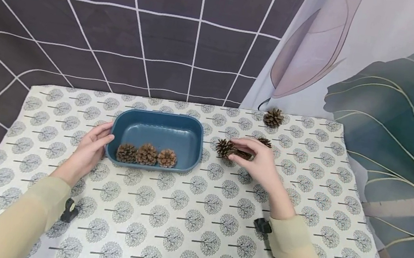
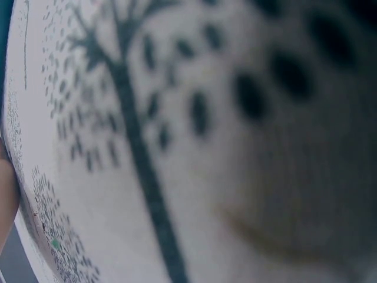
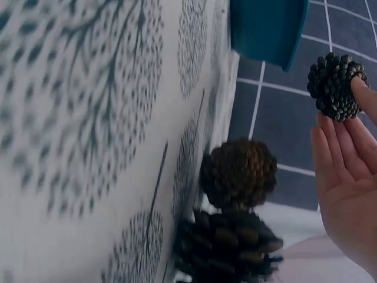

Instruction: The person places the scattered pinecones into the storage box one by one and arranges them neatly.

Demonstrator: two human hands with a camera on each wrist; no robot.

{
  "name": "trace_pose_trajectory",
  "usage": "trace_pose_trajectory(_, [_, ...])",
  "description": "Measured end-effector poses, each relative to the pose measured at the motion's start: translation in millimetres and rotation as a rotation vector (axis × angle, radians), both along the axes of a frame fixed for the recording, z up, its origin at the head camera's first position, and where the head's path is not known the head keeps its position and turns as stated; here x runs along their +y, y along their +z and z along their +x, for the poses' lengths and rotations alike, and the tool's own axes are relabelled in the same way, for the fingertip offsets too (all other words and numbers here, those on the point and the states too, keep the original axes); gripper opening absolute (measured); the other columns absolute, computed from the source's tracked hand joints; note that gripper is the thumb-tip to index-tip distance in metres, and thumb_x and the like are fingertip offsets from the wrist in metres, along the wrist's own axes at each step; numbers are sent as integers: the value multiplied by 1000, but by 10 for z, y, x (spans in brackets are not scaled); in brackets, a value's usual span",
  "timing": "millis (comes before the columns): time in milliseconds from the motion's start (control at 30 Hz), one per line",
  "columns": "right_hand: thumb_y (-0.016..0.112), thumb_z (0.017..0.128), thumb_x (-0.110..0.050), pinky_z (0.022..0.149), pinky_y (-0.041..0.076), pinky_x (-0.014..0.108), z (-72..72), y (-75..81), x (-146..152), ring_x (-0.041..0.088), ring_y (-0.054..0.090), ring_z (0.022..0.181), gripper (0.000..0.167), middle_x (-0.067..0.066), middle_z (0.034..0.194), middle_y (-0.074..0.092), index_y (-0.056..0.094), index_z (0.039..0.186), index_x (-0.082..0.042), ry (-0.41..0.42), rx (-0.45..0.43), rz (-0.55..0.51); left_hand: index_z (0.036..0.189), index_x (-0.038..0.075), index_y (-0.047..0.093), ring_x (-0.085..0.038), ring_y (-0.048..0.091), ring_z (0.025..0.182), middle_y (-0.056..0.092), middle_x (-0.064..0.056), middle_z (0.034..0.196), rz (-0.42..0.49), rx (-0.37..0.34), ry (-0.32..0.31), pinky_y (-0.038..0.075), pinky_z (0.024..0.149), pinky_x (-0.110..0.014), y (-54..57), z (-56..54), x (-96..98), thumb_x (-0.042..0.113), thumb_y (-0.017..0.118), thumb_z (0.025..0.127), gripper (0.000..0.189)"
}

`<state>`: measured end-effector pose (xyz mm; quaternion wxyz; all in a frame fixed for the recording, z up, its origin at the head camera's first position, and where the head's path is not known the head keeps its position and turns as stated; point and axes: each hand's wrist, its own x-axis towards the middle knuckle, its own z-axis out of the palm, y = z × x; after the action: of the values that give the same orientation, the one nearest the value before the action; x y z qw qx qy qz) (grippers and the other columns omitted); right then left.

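Note:
My right hand [image 1: 255, 159] pinches a brown pine cone [image 1: 224, 149] between thumb and fingers, just right of a blue plastic basin [image 1: 158, 116]. In the right wrist view this pine cone [image 3: 334, 85] is raised off the cloth. Beneath and behind that hand are more pine cones, one [image 1: 264, 142] peeking past the knuckles. At the basin's left end my left hand [image 1: 92, 147] holds the wall, thumb at the rim and fingers along the outside. Three pine cones [image 1: 147, 154] sit in a row along the basin's near side. The left wrist view shows mostly blurred cloth.
Another pine cone [image 1: 273, 118] lies near the back edge of the table, which wears a tree-print cloth [image 1: 160, 216]. Behind it hangs a dark curtain with white grid lines [image 1: 164, 36]. A leaf-print curtain [image 1: 406, 129] hangs on the right.

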<state>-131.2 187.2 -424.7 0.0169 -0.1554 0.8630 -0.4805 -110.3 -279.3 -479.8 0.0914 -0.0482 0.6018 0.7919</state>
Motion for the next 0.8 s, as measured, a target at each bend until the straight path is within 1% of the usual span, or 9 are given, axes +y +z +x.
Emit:
trace_pose_trajectory(67, [87,85,-4,110,59,35,-1,-9,-68,35,72,121,46,17,133,73,73,129,-3,6,-7,-17,133,29,65,7,63,120,69,23,128,3,1,3,49,103,-6,-2,0,4,1,56,108,39])
trace_pose_trajectory(133, [88,85,-4,109,60,39,0,-19,-140,35,73,119,46,17,132,73,74,129,-3,14,-10,-27,132,30,65,7,63,120,69,23,129,2,2,4,49,104,-6,-7,-3,6,1,56,108,38])
trace_pose_trajectory(233, [88,84,-4,109,60,39,4,-36,-242,36,73,118,47,18,132,73,74,129,-3,33,-3,-44,132,30,65,8,63,120,67,24,129,-4,6,1,49,104,-5,-11,-6,8,2,57,108,38])
trace_pose_trajectory(333, [88,84,-4,110,59,37,4,-50,-342,34,72,120,47,17,134,73,74,129,-3,52,6,-46,133,30,65,8,62,121,67,24,129,-10,11,3,49,103,-5,-16,-4,9,2,57,108,38])
trace_pose_trajectory(533, [88,84,-6,112,58,39,-16,-60,-507,32,71,125,46,14,136,72,74,128,-6,45,11,-49,130,30,66,7,62,120,69,23,128,4,8,8,48,105,-6,-20,12,-1,0,55,108,38])
trace_pose_trajectory(600, [87,85,-5,111,59,39,-28,-66,-551,33,70,125,45,15,136,72,74,129,-5,58,13,-57,129,30,66,6,62,120,69,23,128,6,4,8,48,104,-6,-17,12,-4,1,55,108,38])
trace_pose_trajectory(700, [86,87,-6,111,59,37,-43,-74,-605,32,69,126,44,14,135,72,74,129,-6,79,29,-45,130,31,66,7,61,121,68,23,129,1,-2,3,47,104,-5,-15,5,-10,2,55,109,37])
trace_pose_trajectory(800, [85,87,-7,112,58,39,-55,-71,-653,31,69,128,43,13,135,73,75,129,-7,94,47,-35,130,30,66,7,61,121,68,23,129,8,0,1,47,104,-6,-15,-3,-8,2,55,108,38])
